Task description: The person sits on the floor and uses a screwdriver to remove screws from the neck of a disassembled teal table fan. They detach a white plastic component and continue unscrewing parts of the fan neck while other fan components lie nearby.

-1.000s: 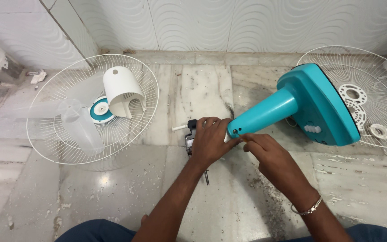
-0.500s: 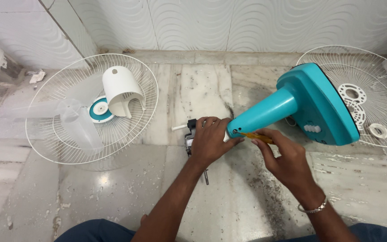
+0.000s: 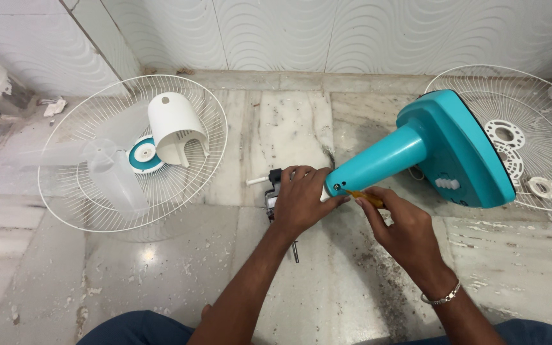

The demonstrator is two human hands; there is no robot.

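- Centrally, teal fan stand (image 3: 429, 153) lies tilted on the marble floor (image 3: 161, 281), neck end pointing toward the person, broad base toward the right.
- Left hand (image 3: 301, 198) closed over the neck end and the dark motor assembly (image 3: 272, 188) there; a white shaft pokes out leftward.
- Right hand (image 3: 400, 223) gripping a yellow-handled screwdriver (image 3: 364, 198), tip at a small hole in the neck.
- Left wire guard (image 3: 132, 150) lies like a dish: holds translucent blade (image 3: 107, 172), white motor cover (image 3: 175, 128), teal-ringed hub (image 3: 143, 153).
- Right wire guard (image 3: 512, 134), behind the base: holds white perforated plate (image 3: 505, 137) and a small white ring (image 3: 541, 186).
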